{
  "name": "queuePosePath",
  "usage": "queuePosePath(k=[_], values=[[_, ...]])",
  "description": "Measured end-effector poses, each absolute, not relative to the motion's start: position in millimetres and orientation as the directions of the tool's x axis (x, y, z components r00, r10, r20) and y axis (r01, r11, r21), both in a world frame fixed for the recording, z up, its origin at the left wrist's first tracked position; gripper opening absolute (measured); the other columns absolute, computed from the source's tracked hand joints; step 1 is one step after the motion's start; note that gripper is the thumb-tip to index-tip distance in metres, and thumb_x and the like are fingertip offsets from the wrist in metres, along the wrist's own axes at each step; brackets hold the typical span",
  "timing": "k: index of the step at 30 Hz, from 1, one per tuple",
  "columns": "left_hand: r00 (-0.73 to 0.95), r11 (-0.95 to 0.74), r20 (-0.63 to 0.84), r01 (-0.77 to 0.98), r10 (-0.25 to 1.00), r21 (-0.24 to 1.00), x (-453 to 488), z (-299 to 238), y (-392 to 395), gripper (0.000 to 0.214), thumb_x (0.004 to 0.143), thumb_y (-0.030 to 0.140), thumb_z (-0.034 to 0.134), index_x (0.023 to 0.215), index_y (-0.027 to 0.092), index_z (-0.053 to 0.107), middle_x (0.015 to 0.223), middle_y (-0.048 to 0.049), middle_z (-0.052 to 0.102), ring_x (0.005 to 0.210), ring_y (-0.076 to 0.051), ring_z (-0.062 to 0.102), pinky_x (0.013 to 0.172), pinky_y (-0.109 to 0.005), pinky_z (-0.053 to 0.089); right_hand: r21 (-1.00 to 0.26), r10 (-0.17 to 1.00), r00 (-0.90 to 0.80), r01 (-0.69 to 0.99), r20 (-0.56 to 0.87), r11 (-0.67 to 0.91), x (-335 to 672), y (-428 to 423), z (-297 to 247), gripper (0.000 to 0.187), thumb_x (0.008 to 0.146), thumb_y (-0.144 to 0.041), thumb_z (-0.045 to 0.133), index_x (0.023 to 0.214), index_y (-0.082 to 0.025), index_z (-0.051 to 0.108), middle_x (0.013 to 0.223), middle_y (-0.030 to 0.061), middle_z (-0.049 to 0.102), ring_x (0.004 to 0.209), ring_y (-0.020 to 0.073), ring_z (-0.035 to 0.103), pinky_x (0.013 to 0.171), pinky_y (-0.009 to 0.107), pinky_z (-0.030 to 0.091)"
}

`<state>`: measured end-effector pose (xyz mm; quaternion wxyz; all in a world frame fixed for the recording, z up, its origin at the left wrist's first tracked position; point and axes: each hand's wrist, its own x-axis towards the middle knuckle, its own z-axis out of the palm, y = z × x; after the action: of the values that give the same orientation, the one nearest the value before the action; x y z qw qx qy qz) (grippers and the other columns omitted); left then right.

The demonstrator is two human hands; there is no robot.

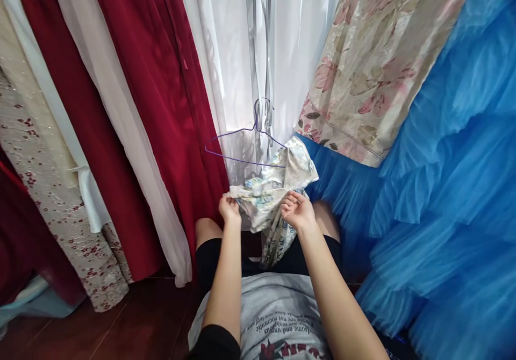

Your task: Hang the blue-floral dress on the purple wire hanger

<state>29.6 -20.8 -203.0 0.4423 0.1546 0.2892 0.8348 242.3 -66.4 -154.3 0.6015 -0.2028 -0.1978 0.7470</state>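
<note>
A light garment with a blue and green floral print (268, 191) hangs in front of my lap, its lower part drooping between my knees. One side of it is on a thin purple wire hanger (244, 161), whose left arm is bare. My left hand (229, 208) is closed on the garment's left edge. My right hand (297, 209) has curled fingers at the cloth's right side, pinching the fabric there. The hanger's hook stands up before white cloth, and I cannot tell whether it rests on anything.
Dark red drapes (149, 91) and pale gowns hang on the left. White fabric (226, 43) with grey ribbons hangs ahead. On the right are a pink-flowered garment (363, 80) and a ruffled blue tulle dress (451, 199). Dark red floor tiles (137, 322) show at lower left.
</note>
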Motion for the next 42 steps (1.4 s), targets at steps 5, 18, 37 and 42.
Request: queuePosePath(k=[5,18,37,42], values=[[-0.501,-0.421,0.045,-0.672,0.864,0.610,87.6,-227.4,-46.3,0.020,0.075,0.028,0.078,0.079,0.017,0.062,0.073,0.0000,0.064,0.068,-0.012,0.064,0.068,-0.022,0.048,-0.566,0.992,0.033,-0.823,-0.122,-0.042,272.2,-60.8,-172.9,0.023,0.087,-0.013,0.045,0.066,-0.021,0.039,0.048,-0.0086,0.031,0.038,0.0068,0.030,0.040,0.015,0.031],[-0.258,-0.542,0.483,-0.267,0.837,0.797,116.7,-170.5,-105.6,0.023,0.080,0.036,0.080,0.099,0.023,0.080,0.116,-0.0119,0.075,0.117,-0.029,0.067,0.106,-0.043,0.048,-0.955,0.901,-0.336,-0.206,0.275,0.215,237.0,-100.1,-143.0,0.061,0.088,-0.076,0.048,0.081,-0.019,0.069,0.069,0.0024,0.064,0.072,0.0195,0.060,0.062,0.028,0.044],[0.512,-0.386,0.081,0.525,0.855,0.759,55.9,-194.7,-104.5,0.066,0.093,0.074,0.035,0.057,0.019,0.036,0.056,0.0034,0.032,0.058,-0.012,0.030,0.055,-0.027,0.025,-0.923,0.858,-0.395,0.062,0.328,0.381,336.9,-76.3,-96.8,0.051,0.080,-0.066,0.068,0.071,-0.016,0.069,0.064,0.0028,0.064,0.058,0.0159,0.053,0.060,0.029,0.042],[0.499,-0.512,0.180,0.682,0.848,0.522,40.7,-157.8,-98.9,0.058,0.088,0.068,0.053,0.057,0.019,0.046,0.056,0.0021,0.040,0.054,-0.013,0.036,0.053,-0.028,0.021,-0.874,0.878,-0.176,0.127,0.446,0.469,376.7,-19.7,-77.2,0.053,0.075,-0.070,0.071,0.066,-0.018,0.062,0.061,0.0004,0.060,0.056,0.0154,0.052,0.055,0.027,0.041]])
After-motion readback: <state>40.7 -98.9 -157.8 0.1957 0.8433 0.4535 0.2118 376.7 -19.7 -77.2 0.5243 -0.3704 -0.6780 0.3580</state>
